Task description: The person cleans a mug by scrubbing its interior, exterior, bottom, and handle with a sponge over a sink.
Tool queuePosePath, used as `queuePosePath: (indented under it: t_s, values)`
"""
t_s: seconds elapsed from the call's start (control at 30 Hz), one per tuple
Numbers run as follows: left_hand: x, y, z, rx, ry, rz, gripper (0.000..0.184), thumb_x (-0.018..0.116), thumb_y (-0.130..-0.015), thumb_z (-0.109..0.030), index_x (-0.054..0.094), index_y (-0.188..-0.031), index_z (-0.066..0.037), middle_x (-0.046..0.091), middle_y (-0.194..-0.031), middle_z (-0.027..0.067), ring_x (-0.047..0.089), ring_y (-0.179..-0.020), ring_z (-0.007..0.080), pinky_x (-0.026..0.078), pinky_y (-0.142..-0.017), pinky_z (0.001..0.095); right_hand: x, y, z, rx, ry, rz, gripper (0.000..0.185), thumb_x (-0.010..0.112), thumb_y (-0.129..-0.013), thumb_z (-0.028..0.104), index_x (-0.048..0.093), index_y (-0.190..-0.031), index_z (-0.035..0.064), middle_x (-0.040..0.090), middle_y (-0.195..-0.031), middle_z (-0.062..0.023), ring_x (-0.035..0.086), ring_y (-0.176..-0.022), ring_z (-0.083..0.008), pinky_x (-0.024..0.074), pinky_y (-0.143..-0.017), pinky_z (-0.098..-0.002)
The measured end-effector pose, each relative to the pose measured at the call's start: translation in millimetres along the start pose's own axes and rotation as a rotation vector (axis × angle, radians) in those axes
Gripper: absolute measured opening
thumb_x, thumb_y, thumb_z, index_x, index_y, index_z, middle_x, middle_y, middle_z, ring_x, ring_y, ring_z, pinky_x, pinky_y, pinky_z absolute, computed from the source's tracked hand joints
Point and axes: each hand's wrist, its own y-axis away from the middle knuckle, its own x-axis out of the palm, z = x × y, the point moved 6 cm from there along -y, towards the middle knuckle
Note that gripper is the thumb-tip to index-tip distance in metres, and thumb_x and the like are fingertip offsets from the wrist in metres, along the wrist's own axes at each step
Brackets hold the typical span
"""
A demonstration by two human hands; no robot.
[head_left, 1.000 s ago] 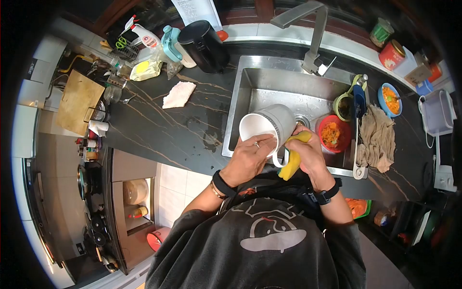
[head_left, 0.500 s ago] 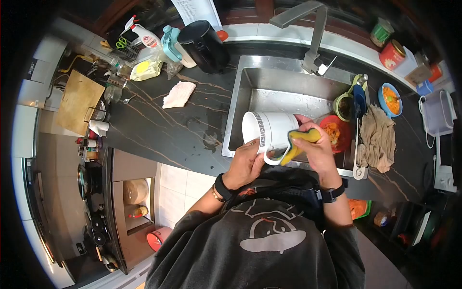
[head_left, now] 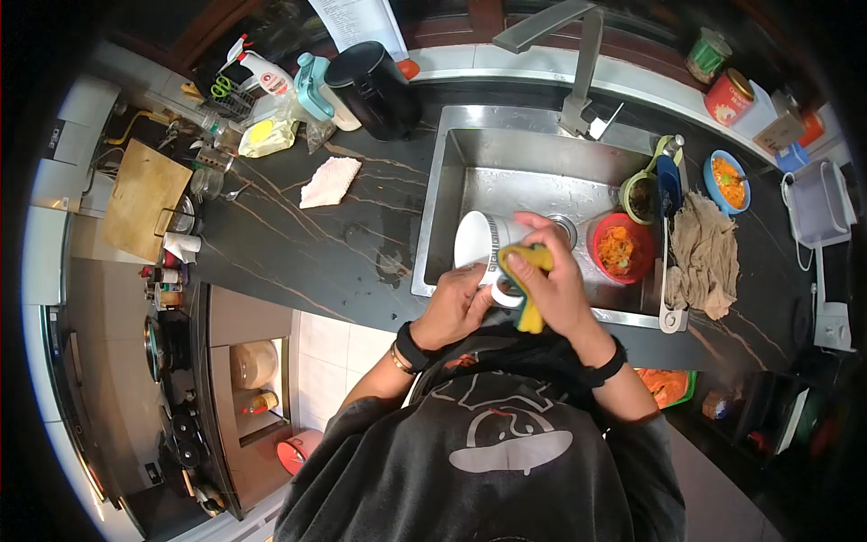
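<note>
A white mug [head_left: 471, 242] with a dark patterned band is held tilted over the front of the sink [head_left: 433, 208], its mouth facing left. My left hand [head_left: 452, 305] grips it near the rim and handle. In my right hand [head_left: 558, 280] is a yellow and green sponge [head_left: 533, 312], bent and pressed against the mug by the handle. Part of the mug's body and its base are covered by the sponge and my right fingers. Right of the hands, a red bowl [head_left: 621, 248] with orange food scraps stands in the sink beside a green container [head_left: 639, 199].
A faucet [head_left: 582, 72] rises behind the sink. To the right lie a brown cloth [head_left: 704, 257] and a blue bowl [head_left: 727, 181] with orange food. On the left counter are a pink cloth [head_left: 330, 182], a black canister [head_left: 372, 90] and a spray bottle [head_left: 266, 72].
My right hand and the sponge have moved left and slightly down along the mug, uncovering the red bowl and the drain. My left hand still grips the mug.
</note>
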Motion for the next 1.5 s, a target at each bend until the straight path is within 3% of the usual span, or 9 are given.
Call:
queuePosePath:
  t_s: [0.23, 0.37, 0.63, 0.77, 0.83, 0.97, 1.17, 1.3, 1.5]
  values:
    - [12, 2, -9, 0.153, -0.109, 0.125, 0.018, 0.054, -0.089, -0.018, 0.056, -0.089, 0.0, 0.053, -0.071, 0.0185, 0.052, -0.068, 0.039, 0.041, -0.061, 0.0421, -4, -17, -39, 0.515, -0.061, 0.177, 0.028, 0.051, -0.093, 0.024, 0.053, -0.107, -0.0003, 0.06, -0.107, -0.0149, 0.057, -0.097, -0.0196, 0.0427, -0.086, -0.0314]
    - [10, 4, 1, 0.105, -0.139, 0.168, 0.018, 0.055, -0.089, -0.018, 0.056, -0.087, 0.0, 0.053, -0.072, 0.019, 0.052, -0.069, 0.0391, 0.041, -0.061, 0.0422, 6, -13, 8, -0.044, 0.012, 0.042, 0.033, 0.049, -0.093, 0.029, 0.048, -0.109, -0.0002, 0.057, -0.102, -0.0217, 0.056, -0.095, -0.0361, 0.0433, -0.082, -0.0384]
    - [7, 2, -5, 0.063, -0.043, 0.151, 0.019, 0.055, -0.089, -0.018, 0.054, -0.082, 0.0, 0.052, -0.069, 0.0193, 0.05, -0.066, 0.0402, 0.04, -0.059, 0.0415, 7, -25, -46, 0.328, -0.08, 0.116, 0.035, 0.048, -0.093, 0.025, 0.049, -0.118, 0.0002, 0.055, -0.111, -0.0213, 0.057, -0.097, -0.0346, 0.0449, -0.083, -0.038]
    - [7, 4, 6, 0.094, -0.144, 0.158, 0.018, 0.056, -0.089, -0.019, 0.056, -0.085, -0.001, 0.05, -0.067, 0.0189, 0.05, -0.066, 0.0401, 0.04, -0.059, 0.0413, 12, -14, 30, -0.191, 0.243, 0.12, 0.036, 0.047, -0.092, 0.023, 0.049, -0.122, 0.0018, 0.051, -0.12, -0.0215, 0.054, -0.104, -0.0362, 0.0429, -0.089, -0.0374]
    - [9, 3, 10, -0.115, -0.016, 0.207, 0.02, 0.054, -0.09, -0.02, 0.054, -0.084, -0.001, 0.049, -0.068, 0.0194, 0.05, -0.066, 0.0402, 0.04, -0.06, 0.0416, 10, -21, 13, -0.135, 0.149, 0.114, 0.037, 0.047, -0.093, 0.028, 0.053, -0.118, 0.0014, 0.053, -0.117, -0.0201, 0.054, -0.103, -0.0349, 0.0419, -0.091, -0.0366]
    - [4, 1, -4, 0.065, -0.027, 0.131, 0.02, 0.053, -0.09, -0.02, 0.058, -0.09, -0.001, 0.056, -0.076, 0.0188, 0.054, -0.069, 0.0383, 0.044, -0.063, 0.0371, 3, -29, -40, 0.175, -0.072, 0.321, 0.037, 0.044, -0.096, 0.027, 0.058, -0.113, -0.002, 0.057, -0.113, -0.016, 0.055, -0.107, -0.0263, 0.0398, -0.093, -0.0321]
    - [-4, 10, 13, -0.119, 0.171, 0.109, 0.03, 0.051, -0.094, -0.024, 0.059, -0.104, 0.003, 0.065, -0.091, 0.0094, 0.058, -0.085, 0.0126, 0.045, -0.076, 0.0268, 4, -5, -57, 0.522, -0.778, 0.275, 0.043, 0.048, -0.092, 0.032, 0.056, -0.117, -0.0022, 0.057, -0.114, -0.011, 0.051, -0.112, -0.0193, 0.0379, -0.094, -0.0295]
    - [0, 11, 29, -0.192, 0.305, -0.006, 0.026, 0.052, -0.094, -0.02, 0.06, -0.106, 0.003, 0.064, -0.095, 0.0044, 0.054, -0.087, 0.009, 0.044, -0.078, 0.0251, 0, -11, 12, -0.144, 0.26, 0.172, 0.04, 0.047, -0.092, 0.023, 0.051, -0.124, -0.0014, 0.046, -0.13, -0.0172, 0.052, -0.111, -0.0287, 0.0373, -0.096, -0.0342]
    - [1, 11, 38, -0.255, 0.411, -0.021, 0.026, 0.053, -0.094, -0.015, 0.058, -0.111, 0.003, 0.064, -0.1, 0.0053, 0.055, -0.092, 0.0099, 0.044, -0.082, 0.0258, -6, -30, -33, 0.077, -0.059, 0.071, 0.037, 0.048, -0.092, 0.025, 0.058, -0.113, -0.004, 0.056, -0.115, -0.0179, 0.057, -0.1, -0.0283, 0.0448, -0.086, -0.0333]
